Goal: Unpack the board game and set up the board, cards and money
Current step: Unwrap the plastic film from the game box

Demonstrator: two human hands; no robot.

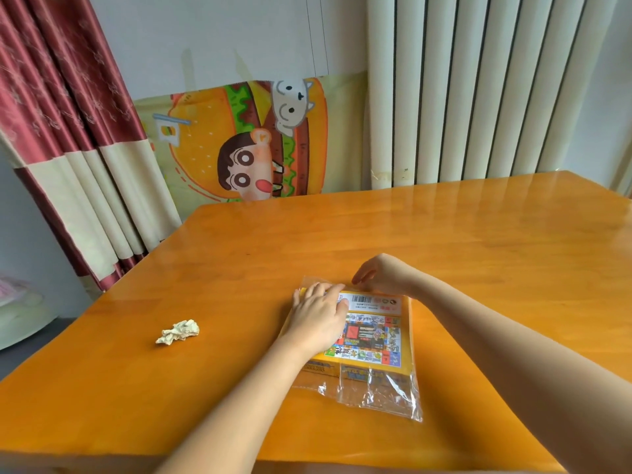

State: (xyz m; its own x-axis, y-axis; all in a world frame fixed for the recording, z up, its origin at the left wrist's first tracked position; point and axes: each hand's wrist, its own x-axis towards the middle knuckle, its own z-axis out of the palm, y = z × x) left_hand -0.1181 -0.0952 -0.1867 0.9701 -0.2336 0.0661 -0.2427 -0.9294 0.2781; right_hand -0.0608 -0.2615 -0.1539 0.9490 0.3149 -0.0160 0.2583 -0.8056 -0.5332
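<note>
**Both grips at the far end of the bagged game**

The game box (372, 333) lies flat on the bench (478, 251), close to the person and a little right of centre, inside a clear plastic bag (379, 395). The bag's long axis runs away from the person. Slack film trails past the box's near end, and a narrower margin shows past the far end.

The left grip (319, 314) is spread, palm down, and presses on the box's far-left part with its fingers pointing at the far edge. The right grip (379, 273) sits just beyond that same edge, wrist bent and fingers curled down toward the film. From this angle I cannot tell whether it pinches the plastic or only touches it.

So the far margin lies right under the right grip's fingertips, and that is likely where the bag gets opened. The box would then have to slide along the long axis, and the left grip is already on top of it to hold it down or push it.

A crumpled paper wad (178, 331) lies well apart to the left.
</note>
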